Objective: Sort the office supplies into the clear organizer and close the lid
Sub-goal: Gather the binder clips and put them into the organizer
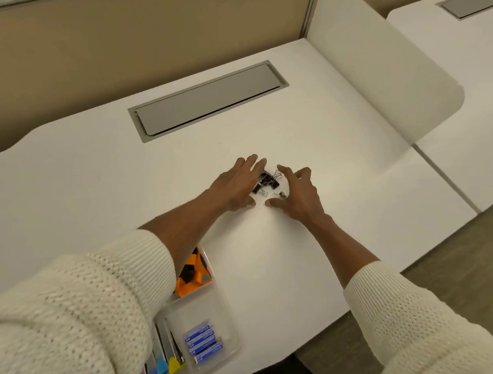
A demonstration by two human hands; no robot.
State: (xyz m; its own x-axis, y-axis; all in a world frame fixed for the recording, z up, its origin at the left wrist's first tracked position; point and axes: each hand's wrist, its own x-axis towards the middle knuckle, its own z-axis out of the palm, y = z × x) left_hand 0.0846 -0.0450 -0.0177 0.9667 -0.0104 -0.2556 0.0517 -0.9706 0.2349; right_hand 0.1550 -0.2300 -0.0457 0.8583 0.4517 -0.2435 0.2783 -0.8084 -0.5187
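Note:
A small pile of black binder clips (267, 181) lies on the white desk (273, 258), with one loose clip (281, 194) beside it. My left hand (235, 186) and my right hand (298, 193) rest on either side of the pile, fingers spread and cupped toward it, holding nothing. The clear organizer (229, 328) sits at the near left, partly under my left sleeve. It holds an orange tool (191, 276), blue staple boxes (203, 343) and several colourful-handled items (161, 368). No lid is in view.
A grey cable hatch (207, 100) is set into the desk beyond my hands. A white divider panel (382, 57) stands at the right, with a second desk (464, 69) behind it. The desk's front edge runs near the organizer.

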